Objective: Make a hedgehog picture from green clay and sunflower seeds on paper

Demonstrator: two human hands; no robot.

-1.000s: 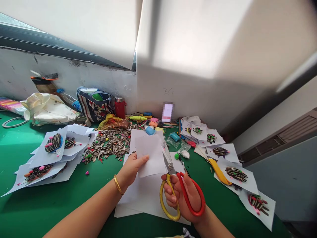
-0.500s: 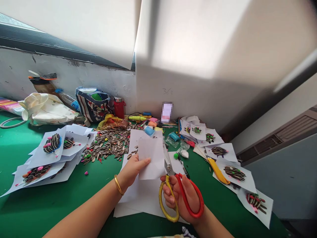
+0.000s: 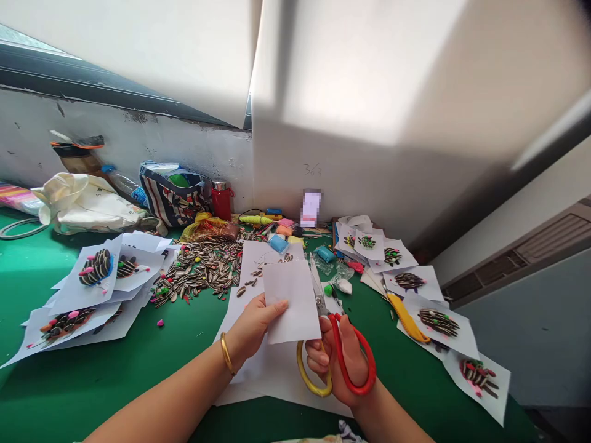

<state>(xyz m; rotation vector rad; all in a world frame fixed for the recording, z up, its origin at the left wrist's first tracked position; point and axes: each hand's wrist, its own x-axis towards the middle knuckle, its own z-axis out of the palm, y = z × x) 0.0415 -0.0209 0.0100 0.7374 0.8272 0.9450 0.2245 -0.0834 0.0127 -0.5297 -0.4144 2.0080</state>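
Observation:
Between the thumb and fingers of my left hand [image 3: 258,323] is a small white sheet of paper [image 3: 292,301], held upright. My right hand [image 3: 344,357] grips a pair of scissors [image 3: 353,354] with one red and one yellow handle loop. The scissor blades point away from me, along the right edge of the paper; part of them is hidden behind it. Beneath both hands lie larger white sheets [image 3: 258,378], with a few sunflower seeds [image 3: 249,283] on the upper one.
A heap of sunflower seeds [image 3: 203,271] lies left of centre. Seed pictures on paper stand stacked at left [image 3: 92,277] and right [image 3: 443,320]. A yellow utility knife [image 3: 406,317], clay packets [image 3: 279,243], a red flask [image 3: 221,200], bags [image 3: 87,203] and a phone [image 3: 311,208] surround the work area.
My left hand and the small paper have shifted slightly right and toward me. The paper now covers more of the scissor area, while the right hand has turned a little.

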